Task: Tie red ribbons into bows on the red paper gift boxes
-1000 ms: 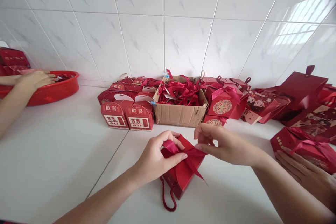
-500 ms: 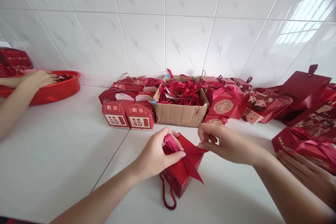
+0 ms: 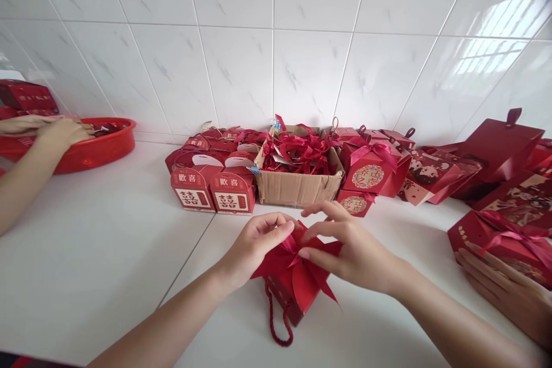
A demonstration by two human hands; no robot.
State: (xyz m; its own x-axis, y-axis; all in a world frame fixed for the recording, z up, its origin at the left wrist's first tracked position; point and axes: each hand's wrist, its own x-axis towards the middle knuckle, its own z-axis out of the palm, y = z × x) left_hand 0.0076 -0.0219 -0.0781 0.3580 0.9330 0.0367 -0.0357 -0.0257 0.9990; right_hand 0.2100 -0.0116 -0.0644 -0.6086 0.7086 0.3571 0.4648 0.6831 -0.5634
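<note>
A small red gift box (image 3: 297,293) lies on the white table with its dark red rope handle (image 3: 282,336) hanging toward me. Across its top runs a red satin ribbon (image 3: 319,273), gathered at a knot with its ends spread out. Thumb and fingers of my left hand (image 3: 259,244) are pinched together at the ribbon's left loop, partly hiding it. Just right of the knot, my right hand (image 3: 345,244) has its thumb and index finger apart, the thumb tip close to the ribbon; its other fingers are loosely bent.
Behind stands a cardboard box (image 3: 297,190) of red ribbons. Boxes with white labels (image 3: 194,192) stand left of it, more gift boxes (image 3: 371,169) right. At far left, a person's hands (image 3: 60,135) work over a red basin (image 3: 107,146); at right, another person's hand (image 3: 504,287) touches a ribboned box (image 3: 483,236).
My right hand has let go of the right ribbon end and moved left to the knot. The ribbon now spreads wider on both sides. A second hand shows at the basin.
</note>
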